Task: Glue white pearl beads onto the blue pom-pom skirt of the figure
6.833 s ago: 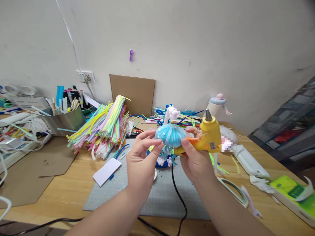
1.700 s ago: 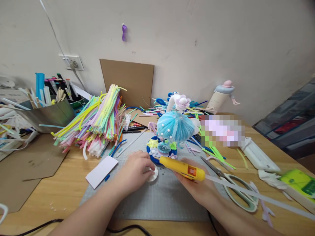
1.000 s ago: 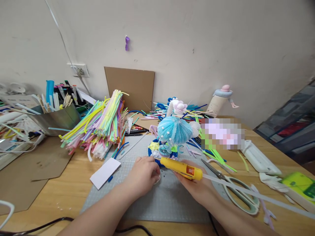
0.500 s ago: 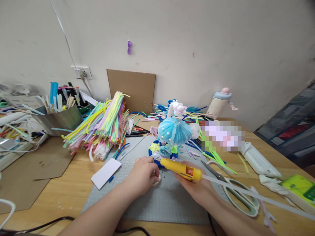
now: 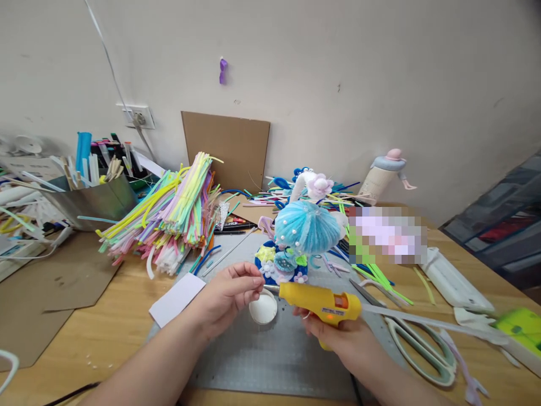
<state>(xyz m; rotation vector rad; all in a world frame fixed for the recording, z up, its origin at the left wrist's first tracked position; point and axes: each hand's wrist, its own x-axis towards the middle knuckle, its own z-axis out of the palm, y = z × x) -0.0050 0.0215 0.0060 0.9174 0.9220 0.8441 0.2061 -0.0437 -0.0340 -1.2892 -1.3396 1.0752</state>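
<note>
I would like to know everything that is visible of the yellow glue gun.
The yellow, plastic-looking glue gun is held by its handle in the right hand, above the grey gridded mat, its barrel looking roughly level. Its metal-looking nozzle points toward the left hand; contact is unclear. A printed label and a small glowing orange light sit on its side; a long whitish stick extends from its rear.

The left forearm (image 5: 158,351) and right forearm (image 5: 380,361) slant inward. The left grip (image 5: 226,294), palm inward, is pinched at the tip; the right grip (image 5: 333,332) sits near it, curled closed.
</note>
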